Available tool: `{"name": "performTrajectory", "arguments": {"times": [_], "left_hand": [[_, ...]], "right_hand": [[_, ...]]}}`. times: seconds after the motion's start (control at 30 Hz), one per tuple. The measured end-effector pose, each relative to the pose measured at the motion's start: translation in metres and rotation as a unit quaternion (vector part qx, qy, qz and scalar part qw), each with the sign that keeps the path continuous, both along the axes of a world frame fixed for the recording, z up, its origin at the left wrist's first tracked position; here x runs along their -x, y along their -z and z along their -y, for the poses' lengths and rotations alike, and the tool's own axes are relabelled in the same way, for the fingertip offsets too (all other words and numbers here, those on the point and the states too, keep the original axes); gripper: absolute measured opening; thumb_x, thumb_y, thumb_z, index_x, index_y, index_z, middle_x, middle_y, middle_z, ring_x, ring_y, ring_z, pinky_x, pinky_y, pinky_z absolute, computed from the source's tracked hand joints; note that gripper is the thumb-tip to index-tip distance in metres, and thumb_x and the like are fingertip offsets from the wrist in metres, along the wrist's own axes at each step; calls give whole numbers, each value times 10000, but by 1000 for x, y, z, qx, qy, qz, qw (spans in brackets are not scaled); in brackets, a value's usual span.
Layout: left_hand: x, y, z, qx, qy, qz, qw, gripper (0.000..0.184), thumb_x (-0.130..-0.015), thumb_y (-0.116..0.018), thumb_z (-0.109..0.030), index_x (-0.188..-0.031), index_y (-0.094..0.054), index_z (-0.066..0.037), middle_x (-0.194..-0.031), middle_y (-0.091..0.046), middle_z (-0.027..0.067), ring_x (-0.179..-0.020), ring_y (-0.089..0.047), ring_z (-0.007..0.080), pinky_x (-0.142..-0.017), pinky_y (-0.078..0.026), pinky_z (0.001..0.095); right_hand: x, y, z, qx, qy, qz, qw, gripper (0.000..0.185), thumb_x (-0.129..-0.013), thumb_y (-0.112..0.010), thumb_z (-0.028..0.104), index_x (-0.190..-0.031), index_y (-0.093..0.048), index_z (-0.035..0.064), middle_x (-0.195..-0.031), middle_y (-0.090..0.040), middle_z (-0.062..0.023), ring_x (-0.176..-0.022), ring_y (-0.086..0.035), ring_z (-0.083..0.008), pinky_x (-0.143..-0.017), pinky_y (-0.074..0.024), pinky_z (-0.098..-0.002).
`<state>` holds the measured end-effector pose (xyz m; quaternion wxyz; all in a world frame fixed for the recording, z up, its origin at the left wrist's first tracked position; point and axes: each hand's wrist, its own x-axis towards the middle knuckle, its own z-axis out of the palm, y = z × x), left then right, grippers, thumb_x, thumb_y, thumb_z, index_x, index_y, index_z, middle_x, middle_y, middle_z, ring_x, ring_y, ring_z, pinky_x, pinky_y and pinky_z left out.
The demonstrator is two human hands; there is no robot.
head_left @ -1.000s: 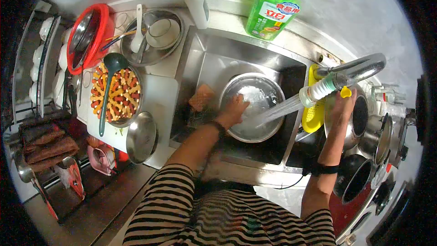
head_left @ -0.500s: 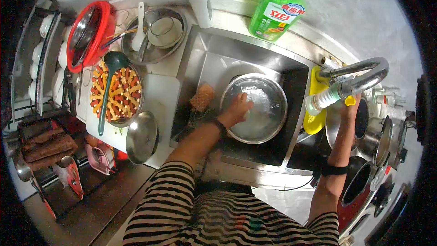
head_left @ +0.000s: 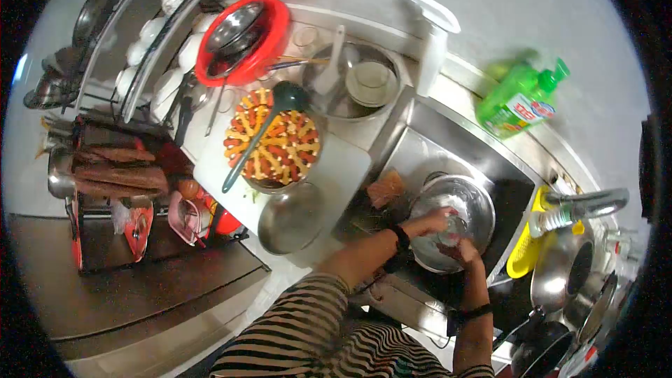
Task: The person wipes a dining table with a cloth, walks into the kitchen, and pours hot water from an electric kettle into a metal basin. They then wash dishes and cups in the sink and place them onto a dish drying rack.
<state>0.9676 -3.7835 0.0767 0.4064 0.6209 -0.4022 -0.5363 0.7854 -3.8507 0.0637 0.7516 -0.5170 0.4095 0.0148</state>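
A round metal basin (head_left: 483, 199) with water in it stands in the steel sink (head_left: 420, 150). Over the basin my left hand (head_left: 435, 221) and my right hand (head_left: 465, 249) are close together. Between them is what looks like a clear drinking glass (head_left: 456, 227), with the fingers of both hands closed around it. Blur hides the exact fingertips. An orange-brown sponge (head_left: 386, 190) lies in the sink, left of the basin and apart from my hands.
A white cutting board (head_left: 346, 171) carries a patterned plate of food (head_left: 287, 147) with a dark green ladle (head_left: 255, 145) across it. A metal lid (head_left: 290, 218) lies nearby. A green soap bottle (head_left: 514, 101), faucet (head_left: 588, 204) and yellow rack (head_left: 525, 248) flank the sink.
My right hand has come from the faucet area to the basin, joining my left hand around the glass. The view has turned, shifting the sink rightward.
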Motion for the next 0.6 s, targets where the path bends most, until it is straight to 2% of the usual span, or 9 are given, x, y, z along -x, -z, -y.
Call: {"name": "performTrajectory", "arguments": {"times": [0.03, 0.07, 0.13, 0.27, 0.4, 0.47, 0.5, 0.57, 0.6], "left_hand": [[2, -2, -1, 65, -3, 35, 997, 447, -705, -586, -119, -1144, -511, -84, -1036, -591, 187, -977, -561, 330, -838, -434, 381], [3, -4, -1, 129, -6, 72, 989, 451, -706, -574, -102, -1152, -507, -83, -1032, -590, 190, -969, -562, 337, -834, -434, 386], [6, -16, 6, -34, -3, 28, 999, 469, -703, -557, -69, -1168, -498, -86, -1031, -584, 198, -970, -561, 339, -833, -430, 393], [12, -8, 4, -35, -22, 99, 994, 515, -697, -531, -16, -1202, -469, -95, -1067, -553, 220, -984, -547, 351, -829, -427, 421], [-11, -45, -18, 21, -39, 142, 989, 491, -677, -546, -43, -1161, -471, -6, -1033, -557, 236, -995, -535, 338, -882, -412, 371], [1, 0, -11, -16, -62, 170, 983, 433, -751, -508, -113, -1173, -459, -29, -1046, -521, 245, -975, -524, 369, -849, -420, 409], [2, 10, -9, -49, -68, 141, 986, 431, -781, -497, -159, -1195, -442, -51, -1107, -489, 251, -999, -505, 394, -841, -422, 432], [6, 18, -17, -37, -91, 108, 989, 458, -824, -482, -237, -1237, -409, -52, -1215, -422, 278, -1075, -457, 426, -874, -408, 452], [14, 36, -10, -3, -37, 174, 984, 478, -836, -476, -263, -1248, -391, -37, -1218, -420, 283, -1086, -450, 424, -879, -407, 448]], "right_hand": [[-4, 3, 0, -65, 36, 10, 997, 560, -813, -478, 203, -1313, -269, 63, -1221, -409, -153, -1041, -483, -381, -797, -487, -405], [-2, 2, 5, 51, 10, -10, 999, 561, -825, -463, 210, -1326, -258, 62, -1241, -401, -170, -1074, -466, -370, -841, -451, -399], [-11, -7, 6, 281, -39, -39, 958, 562, -849, -432, 222, -1351, -237, 61, -1282, -385, -205, -1140, -432, -348, -928, -377, -388], [-34, -29, 13, 535, -46, -202, 819, 636, -805, -485, 177, -1373, -210, 97, -1316, -303, -270, -1164, -393, -418, -949, -363, -423], [-56, -45, 4, 458, -31, -325, 827, 774, -711, -460, -20, -1391, -152, 181, -1340, -209, -315, -1071, -445, -476, -938, -358, -470], [-67, -44, -11, 405, -36, -380, 831, 779, -700, -489, -26, -1382, -167, 172, -1352, -179, -318, -1068, -450, -474, -951, -340, -483], [-38, 23, -5, 503, -23, -296, 812, 749, -702, -534, 2, -1357, -217, 175, -1230, -371, -290, -919, -540, -421, -911, -377, -495], [-11, 58, 13, 686, -195, -17, 701, 715, -722, -543, 34, -1347, -227, 179, -1067, -475, -197, -863, -550, -352, -900, -392, -484], [-7, 57, 16, 614, -191, 3, 766, 684, -745, -530, 71, -1350, -228, 170, -1101, -457, -188, -913, -519, -338, -915, -375, -472]]}}
